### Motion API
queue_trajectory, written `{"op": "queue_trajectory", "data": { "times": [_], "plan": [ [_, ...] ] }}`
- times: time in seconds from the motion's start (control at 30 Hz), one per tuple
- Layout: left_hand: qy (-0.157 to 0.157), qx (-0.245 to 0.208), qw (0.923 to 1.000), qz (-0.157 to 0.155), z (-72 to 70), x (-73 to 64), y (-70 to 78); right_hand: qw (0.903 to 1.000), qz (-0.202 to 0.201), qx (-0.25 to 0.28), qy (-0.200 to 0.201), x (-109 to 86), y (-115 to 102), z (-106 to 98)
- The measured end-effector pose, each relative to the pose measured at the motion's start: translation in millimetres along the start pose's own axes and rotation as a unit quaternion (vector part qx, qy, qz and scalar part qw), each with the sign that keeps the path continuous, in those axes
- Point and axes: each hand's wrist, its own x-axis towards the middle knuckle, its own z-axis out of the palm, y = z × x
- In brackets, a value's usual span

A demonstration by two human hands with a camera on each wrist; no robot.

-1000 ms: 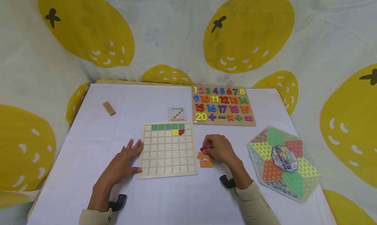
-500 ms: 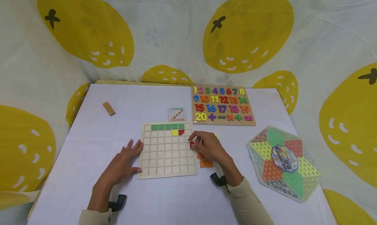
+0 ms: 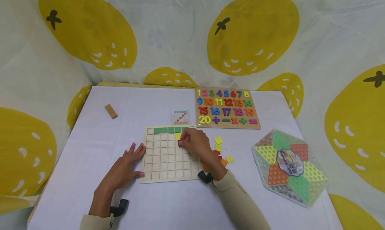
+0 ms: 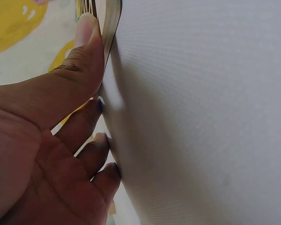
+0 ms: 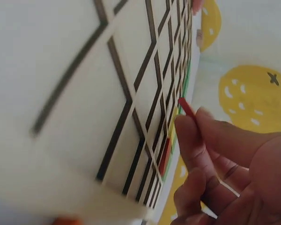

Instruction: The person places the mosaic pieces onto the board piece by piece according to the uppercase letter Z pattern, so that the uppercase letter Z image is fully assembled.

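Note:
A wooden grid board (image 3: pixel 163 159) lies flat in the middle of the head view, with several green square tiles (image 3: pixel 164 130) along its top row and a yellow tile (image 3: pixel 178 135) one row below. My right hand (image 3: pixel 197 143) is over the board's upper right, pinching a red tile (image 3: pixel 180 143) between thumb and fingertip. In the right wrist view that red tile (image 5: pixel 187 107) stands tilted above the grid, and another red tile (image 5: pixel 165 157) sits in a cell. Fingers spread, my left hand (image 3: pixel 124 164) rests at the board's left edge, its thumb (image 4: pixel 86 40) touching the side.
Loose yellow tiles (image 3: pixel 218 141), red pieces and orange tiles (image 3: pixel 224 162) lie right of the board, partly under my right wrist. A pattern card (image 3: pixel 180 117) and a number puzzle (image 3: pixel 227 108) are behind it. A hexagonal game board (image 3: pixel 290 166) stands right; a small brown piece (image 3: pixel 111 111), far left.
My right hand picked up a red tile from the loose pile and carried it left and up over the board. The left hand has stayed at the board's edge.

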Motion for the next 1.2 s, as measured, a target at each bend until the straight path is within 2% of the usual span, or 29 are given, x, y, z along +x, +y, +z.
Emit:
{"op": "queue_trajectory", "data": {
  "times": [0.2,0.4,0.77,0.93,1.2],
  "plan": [
    [0.001,0.000,1.0000,0.000,0.4,0.3,-1.4,0.9988,0.028,-0.041,0.004,9.9,-8,9],
    [0.002,0.005,1.0000,-0.001,-0.1,-0.2,-3.0,0.9973,0.045,-0.057,0.006,14.1,-13,13],
    [0.002,0.001,1.0000,-0.003,0.3,-0.1,-1.1,0.9975,0.029,-0.063,0.013,13.7,-14,17],
    [0.003,0.000,1.0000,-0.003,0.8,0.6,-1.2,0.9986,0.027,-0.035,0.029,5.4,-9,9],
    [-0.001,0.000,1.0000,-0.004,0.2,0.1,-2.6,0.9947,0.078,-0.030,0.059,-11.9,17,-19]
  ]
}}
